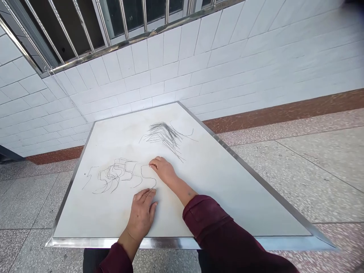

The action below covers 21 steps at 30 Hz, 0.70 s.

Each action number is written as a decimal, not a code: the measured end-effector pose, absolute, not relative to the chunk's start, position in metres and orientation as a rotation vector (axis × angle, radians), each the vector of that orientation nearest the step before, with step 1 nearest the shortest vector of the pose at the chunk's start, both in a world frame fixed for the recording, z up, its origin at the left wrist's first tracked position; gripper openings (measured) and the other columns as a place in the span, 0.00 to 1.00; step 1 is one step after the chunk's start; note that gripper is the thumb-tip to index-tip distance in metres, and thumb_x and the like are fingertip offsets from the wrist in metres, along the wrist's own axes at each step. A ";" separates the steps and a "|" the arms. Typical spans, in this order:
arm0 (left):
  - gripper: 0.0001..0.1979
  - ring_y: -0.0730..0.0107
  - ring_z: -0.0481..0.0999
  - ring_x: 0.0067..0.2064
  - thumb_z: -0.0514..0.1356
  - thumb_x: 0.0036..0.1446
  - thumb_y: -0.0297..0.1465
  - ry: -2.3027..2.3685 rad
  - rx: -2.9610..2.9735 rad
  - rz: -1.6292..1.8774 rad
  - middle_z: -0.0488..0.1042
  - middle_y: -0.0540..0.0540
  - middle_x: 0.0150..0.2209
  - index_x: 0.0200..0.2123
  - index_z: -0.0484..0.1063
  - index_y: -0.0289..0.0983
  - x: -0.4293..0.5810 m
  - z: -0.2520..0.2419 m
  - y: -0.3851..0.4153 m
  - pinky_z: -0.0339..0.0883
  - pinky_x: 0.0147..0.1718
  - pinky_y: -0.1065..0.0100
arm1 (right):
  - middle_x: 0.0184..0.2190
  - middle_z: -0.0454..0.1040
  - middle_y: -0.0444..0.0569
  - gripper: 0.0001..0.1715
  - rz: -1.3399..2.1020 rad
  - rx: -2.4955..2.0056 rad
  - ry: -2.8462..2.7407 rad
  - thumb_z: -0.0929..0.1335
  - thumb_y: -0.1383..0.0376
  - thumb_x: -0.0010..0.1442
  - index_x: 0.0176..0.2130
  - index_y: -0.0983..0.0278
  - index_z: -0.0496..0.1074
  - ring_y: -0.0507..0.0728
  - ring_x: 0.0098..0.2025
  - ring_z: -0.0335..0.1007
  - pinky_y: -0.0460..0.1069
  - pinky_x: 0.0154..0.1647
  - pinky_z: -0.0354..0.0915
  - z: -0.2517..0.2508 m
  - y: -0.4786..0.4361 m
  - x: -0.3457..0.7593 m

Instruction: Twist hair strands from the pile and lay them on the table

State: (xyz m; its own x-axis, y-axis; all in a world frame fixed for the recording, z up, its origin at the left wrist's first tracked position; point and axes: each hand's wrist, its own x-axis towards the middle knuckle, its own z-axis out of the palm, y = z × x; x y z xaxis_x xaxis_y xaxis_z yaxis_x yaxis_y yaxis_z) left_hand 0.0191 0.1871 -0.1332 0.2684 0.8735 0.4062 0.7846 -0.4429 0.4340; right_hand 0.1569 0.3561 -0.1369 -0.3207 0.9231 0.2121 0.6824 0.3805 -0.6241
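Note:
A white table [233, 189] with a metal rim carries thin dark strands, like wires or hairs. One tangle of strands [115, 175] lies at the left, and a denser bundle [165, 134] lies further back. My left hand [142, 212] rests flat on the tabletop, fingers together and stretched out, just below a curling strand [148, 178]. My right hand [162, 169] is curled, its fingertips pinched at the end of that strand. Both arms wear dark red sleeves.
A white tiled wall [227, 64] with a brown base strip stands behind the table. Barred windows [85, 26] run along the top. Speckled floor tiles [313, 163] surround the table.

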 end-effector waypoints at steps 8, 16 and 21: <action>0.22 0.56 0.69 0.60 0.52 0.64 0.24 1.731 2.449 0.952 0.73 0.40 0.56 0.61 0.62 0.39 0.020 -0.133 0.186 0.67 0.55 0.49 | 0.41 0.74 0.46 0.08 0.566 -1.372 -2.072 0.67 0.68 0.63 0.40 0.58 0.77 0.55 0.47 0.68 0.48 0.41 0.65 -0.139 0.357 0.147; 0.28 0.47 0.55 0.68 0.52 0.66 0.39 1.874 2.653 0.603 0.63 0.37 0.65 0.66 0.56 0.36 0.023 -0.127 0.239 0.52 0.62 0.39 | 0.39 0.74 0.45 0.11 0.450 -1.464 -1.953 0.64 0.64 0.67 0.39 0.57 0.76 0.54 0.44 0.68 0.47 0.39 0.64 -0.130 0.369 0.170; 0.29 0.49 0.56 0.68 0.49 0.67 0.43 1.982 2.602 0.550 0.61 0.34 0.65 0.66 0.56 0.35 0.015 -0.143 0.259 0.51 0.62 0.38 | 0.41 0.73 0.52 0.12 0.292 -1.682 -1.777 0.62 0.67 0.65 0.41 0.61 0.75 0.61 0.45 0.63 0.51 0.37 0.61 -0.129 0.396 0.221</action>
